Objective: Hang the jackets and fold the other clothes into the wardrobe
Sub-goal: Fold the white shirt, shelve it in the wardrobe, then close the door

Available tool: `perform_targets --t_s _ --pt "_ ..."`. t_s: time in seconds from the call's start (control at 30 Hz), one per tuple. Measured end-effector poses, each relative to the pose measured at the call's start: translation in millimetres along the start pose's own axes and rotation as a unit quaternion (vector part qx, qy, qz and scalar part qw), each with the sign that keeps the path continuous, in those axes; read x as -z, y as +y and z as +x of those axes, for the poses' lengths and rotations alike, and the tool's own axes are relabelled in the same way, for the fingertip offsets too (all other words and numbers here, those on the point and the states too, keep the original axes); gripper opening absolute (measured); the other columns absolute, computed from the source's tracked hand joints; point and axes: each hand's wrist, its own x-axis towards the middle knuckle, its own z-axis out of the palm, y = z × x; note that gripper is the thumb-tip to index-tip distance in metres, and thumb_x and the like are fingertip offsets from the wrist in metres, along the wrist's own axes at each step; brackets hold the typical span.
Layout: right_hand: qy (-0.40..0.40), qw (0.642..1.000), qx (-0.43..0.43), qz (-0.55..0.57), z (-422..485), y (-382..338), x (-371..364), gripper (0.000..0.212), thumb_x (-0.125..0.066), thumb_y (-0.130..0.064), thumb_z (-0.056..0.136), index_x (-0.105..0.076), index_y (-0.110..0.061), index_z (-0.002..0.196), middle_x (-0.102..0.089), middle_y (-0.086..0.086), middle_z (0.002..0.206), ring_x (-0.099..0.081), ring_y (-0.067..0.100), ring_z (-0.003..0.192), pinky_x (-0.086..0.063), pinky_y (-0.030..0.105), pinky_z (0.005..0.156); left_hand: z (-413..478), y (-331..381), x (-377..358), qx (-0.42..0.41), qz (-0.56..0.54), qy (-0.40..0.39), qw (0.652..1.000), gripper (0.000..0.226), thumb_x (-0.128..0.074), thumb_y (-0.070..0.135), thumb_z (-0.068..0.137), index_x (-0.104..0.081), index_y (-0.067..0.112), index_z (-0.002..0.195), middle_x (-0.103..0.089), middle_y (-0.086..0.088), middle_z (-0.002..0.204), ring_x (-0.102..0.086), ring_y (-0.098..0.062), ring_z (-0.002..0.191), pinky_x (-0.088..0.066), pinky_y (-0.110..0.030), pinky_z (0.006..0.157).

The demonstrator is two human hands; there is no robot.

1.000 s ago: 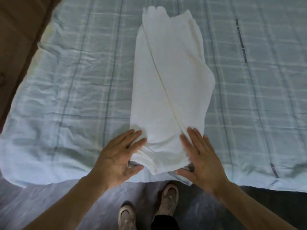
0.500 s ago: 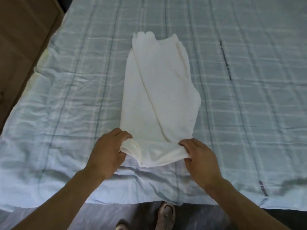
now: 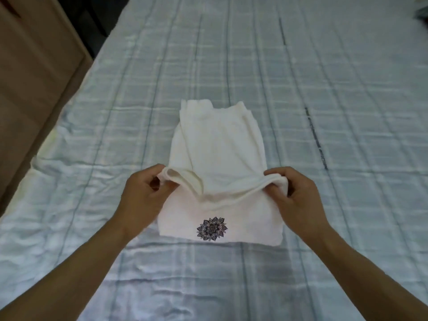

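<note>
A white T-shirt [image 3: 220, 147] lies lengthwise on the bed, folded into a narrow strip. Its near end is lifted and turned over toward the far end, showing a dark round flower print [image 3: 212, 228] on the underside. My left hand [image 3: 143, 193] pinches the left corner of the lifted edge. On the other side, my right hand [image 3: 294, 195] pinches the right corner. The edge sags a little between the two hands. The fold line rests on the bed near me.
The bed is covered by a pale blue checked sheet [image 3: 324, 112], wrinkled on the near left. A brown wooden panel [image 3: 30, 66] stands along the bed's left side. Something dark [image 3: 422, 13] sits at the far right corner.
Both hands went from lying flat on the shirt's near end to gripping its corners. They have lifted that end and carried it away from me, which turned up the printed side.
</note>
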Motion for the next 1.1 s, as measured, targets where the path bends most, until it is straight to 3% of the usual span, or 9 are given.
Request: perform_targets --t_s 0.27,0.33,0.4,0.5,0.57,0.67,0.77,0.9,1.1 --pt "0.011 1.000 -0.007 0.012 176.3 -12.7 -24.1 0.005 -0.066 -0.027 0.090 -0.065 -0.028 0.095 -0.067 -0.020 0.072 -0.059 -0.004 0.058 -0.042 0.012 0.049 168.8 15.1 -4.2 0.054 -0.037 0.058 0.996 0.032 -0.068 0.041 0.090 -0.067 0.021 0.065 -0.049 0.013 0.049 -0.041 -0.003 0.045 -0.029 -0.017 0.043" --pt "-0.005 0.998 -0.061 0.010 223.0 -0.7 -34.4 0.018 -0.067 -0.031 0.090 -0.063 -0.021 0.105 -0.067 -0.012 0.069 -0.059 0.000 0.052 -0.043 0.018 0.043 215.7 6.1 -14.0 0.084 -0.005 0.084 0.993 0.043 -0.066 0.046 0.088 -0.058 0.019 0.056 -0.041 0.014 0.043 -0.036 -0.004 0.042 -0.025 -0.019 0.040" --pt "-0.030 0.991 -0.133 -0.009 253.1 20.0 -47.1 0.034 -0.070 -0.030 0.089 -0.058 -0.016 0.117 -0.068 0.003 0.085 -0.065 0.014 0.064 -0.053 0.030 0.051 246.7 -13.4 -28.6 0.112 0.085 0.077 0.987 0.045 -0.064 0.044 0.088 -0.052 0.015 0.056 -0.043 0.010 0.045 -0.041 -0.012 0.050 -0.028 -0.026 0.044" --pt "-0.038 0.976 -0.185 -0.105 264.3 45.4 -62.3 0.044 -0.071 -0.027 0.088 -0.054 -0.016 0.128 -0.066 0.013 0.107 -0.067 0.032 0.095 -0.056 0.045 0.084 259.1 -43.5 -49.0 0.155 0.169 0.086 0.969 0.027 -0.065 0.037 0.089 -0.064 0.010 0.084 -0.064 -0.001 0.073 -0.061 -0.026 0.077 -0.044 -0.033 0.066" --pt "-0.020 0.977 -0.160 -0.136 254.9 45.7 -64.3 0.047 -0.070 -0.026 0.089 -0.053 -0.018 0.132 -0.064 0.005 0.104 -0.065 0.028 0.099 -0.050 0.033 0.086 250.3 -49.2 -51.3 0.128 0.160 0.121 0.971 0.028 -0.066 0.034 0.088 -0.060 0.010 0.102 -0.065 -0.001 0.087 -0.062 -0.028 0.090 -0.047 -0.035 0.079" --pt "0.013 0.975 -0.039 -0.218 222.1 39.4 -58.8 0.053 -0.066 -0.026 0.090 -0.045 -0.017 0.139 -0.053 0.009 0.129 -0.054 0.025 0.115 -0.039 0.028 0.096 229.5 -45.0 -48.5 -0.045 0.250 0.150 0.955 0.040 -0.060 0.032 0.090 -0.053 0.009 0.121 -0.058 -0.008 0.117 -0.053 -0.030 0.110 -0.038 -0.035 0.093" --pt "-0.048 0.943 0.123 -0.306 183.0 31.2 -66.9 0.056 -0.047 -0.041 0.096 -0.038 -0.017 0.146 -0.038 0.005 0.151 -0.034 0.022 0.140 -0.030 0.034 0.113 205.6 -34.8 -61.9 -0.198 0.337 0.066 0.918 0.048 -0.052 0.034 0.093 -0.049 0.012 0.135 -0.050 -0.007 0.142 -0.043 -0.028 0.132 -0.031 -0.038 0.108" --pt "-0.179 0.880 0.182 -0.401 176.8 57.0 -86.1 0.067 -0.025 -0.053 0.102 -0.017 -0.017 0.157 -0.005 0.007 0.166 0.004 0.023 0.153 -0.009 0.047 0.124 204.3 -55.1 -83.4 -0.206 0.457 -0.086 0.861 0.060 -0.036 0.046 0.102 -0.032 0.018 0.155 -0.021 -0.006 0.165 -0.012 -0.027 0.153 -0.018 -0.051 0.122" --pt "-0.215 0.871 0.210 -0.388 199.6 84.1 -77.5 0.067 -0.035 -0.048 0.100 -0.021 -0.014 0.156 -0.010 0.008 0.165 -0.001 0.024 0.153 -0.013 0.049 0.123 219.5 -76.8 -83.9 -0.206 0.477 -0.134 0.844 0.064 -0.032 0.053 0.101 -0.023 0.024 0.158 -0.011 -0.002 0.167 -0.002 -0.026 0.154 -0.010 -0.053 0.122"
